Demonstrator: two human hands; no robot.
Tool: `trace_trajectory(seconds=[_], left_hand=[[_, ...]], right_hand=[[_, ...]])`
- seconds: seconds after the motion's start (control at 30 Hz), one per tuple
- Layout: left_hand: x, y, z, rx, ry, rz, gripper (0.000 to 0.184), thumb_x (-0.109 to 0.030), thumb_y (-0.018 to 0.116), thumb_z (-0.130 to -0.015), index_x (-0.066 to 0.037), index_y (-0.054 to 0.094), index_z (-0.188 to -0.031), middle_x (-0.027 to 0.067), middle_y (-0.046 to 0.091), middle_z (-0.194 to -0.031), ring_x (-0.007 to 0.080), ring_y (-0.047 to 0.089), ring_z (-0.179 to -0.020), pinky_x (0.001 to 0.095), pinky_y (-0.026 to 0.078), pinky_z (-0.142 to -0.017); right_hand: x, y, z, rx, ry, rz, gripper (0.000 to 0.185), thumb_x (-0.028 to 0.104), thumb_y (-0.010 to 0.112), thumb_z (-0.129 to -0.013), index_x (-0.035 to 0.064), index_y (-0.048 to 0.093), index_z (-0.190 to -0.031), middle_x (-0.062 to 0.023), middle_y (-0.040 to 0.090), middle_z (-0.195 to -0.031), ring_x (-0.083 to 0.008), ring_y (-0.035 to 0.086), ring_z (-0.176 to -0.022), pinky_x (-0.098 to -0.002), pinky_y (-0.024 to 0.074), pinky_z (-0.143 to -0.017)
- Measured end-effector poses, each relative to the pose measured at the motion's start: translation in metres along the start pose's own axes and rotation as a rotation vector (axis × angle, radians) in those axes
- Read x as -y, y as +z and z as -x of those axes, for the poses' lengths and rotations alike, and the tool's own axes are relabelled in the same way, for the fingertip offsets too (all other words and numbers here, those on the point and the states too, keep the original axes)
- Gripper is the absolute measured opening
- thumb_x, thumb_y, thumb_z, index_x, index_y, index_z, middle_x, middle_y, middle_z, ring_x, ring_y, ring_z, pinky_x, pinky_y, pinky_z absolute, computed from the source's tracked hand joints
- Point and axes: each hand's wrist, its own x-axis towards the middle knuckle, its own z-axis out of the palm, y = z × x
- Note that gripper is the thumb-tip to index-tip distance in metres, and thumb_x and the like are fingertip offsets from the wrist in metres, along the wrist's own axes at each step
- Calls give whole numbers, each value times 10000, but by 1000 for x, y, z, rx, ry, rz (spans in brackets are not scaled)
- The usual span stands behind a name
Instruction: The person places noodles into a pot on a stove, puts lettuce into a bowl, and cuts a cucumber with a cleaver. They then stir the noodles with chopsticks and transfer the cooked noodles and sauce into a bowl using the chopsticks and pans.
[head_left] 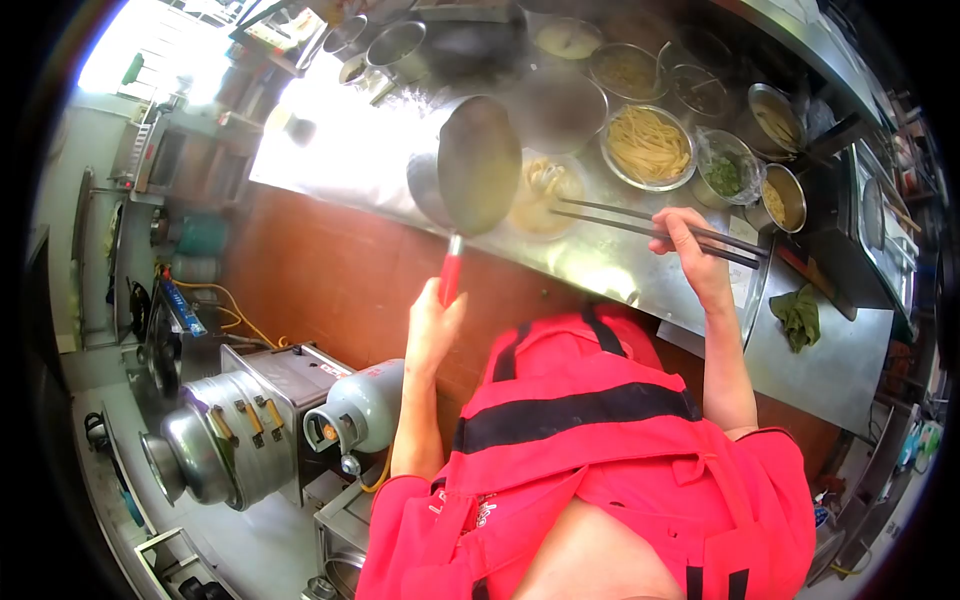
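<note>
My left hand [432, 328] is closed around the red handle of a saucepan [482, 165], which is tipped on its side over the steel counter. Steam blurs the area around the pan. Just right of it stands a bowl [548, 222] with pale food in it; whether the pan's rim touches the bowl I cannot tell. Long black chopsticks [625, 213] are gripped in my right hand [690, 248], their tips at the bowl's right side. A round bowl of yellowish strips [649, 147] sits beyond the chopsticks.
Several more pots and bowls crowd the back of the steel counter [590, 265], among them a container of chopped greens [726, 170]. A green cloth [797, 318] lies at the right. Behind me on the left stand a gas cylinder [375, 400] and a large metal pot [235, 435].
</note>
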Motion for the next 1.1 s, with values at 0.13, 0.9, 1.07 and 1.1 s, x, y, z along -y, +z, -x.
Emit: trace_trajectory(seconds=[0.13,0.9,1.07,1.1], left_hand=[[3,1,-1,2,13,-3,183,-143,605,-835,-4,541,-935,51,534,-648,99,487,-528,295,418,-488],[12,1,-6,116,-10,249,143,-127,623,-844,-40,520,-891,24,502,-611,136,465,-446,279,359,-415],[23,-5,-4,291,-154,901,97,-84,568,-882,-85,474,-857,-47,362,-564,41,288,-369,205,206,-329],[25,-7,-5,300,-159,967,90,-79,560,-886,-86,475,-859,-49,351,-561,41,284,-371,205,207,-328]], right_hand=[[12,2,3,-20,7,-23,177,150,548,-939,-2,634,-964,-60,640,-858,-136,638,-689,-240,508,-642],[4,-51,19,-192,-87,-333,265,223,510,-965,-13,610,-1031,-109,650,-869,-161,635,-675,-259,523,-611],[-6,-60,13,-198,-81,-634,275,244,515,-960,5,585,-1077,-130,661,-894,-179,643,-695,-281,542,-622],[-8,-58,12,-193,-59,-677,277,248,517,-959,9,582,-1084,-131,662,-896,-179,644,-696,-281,543,-622]])
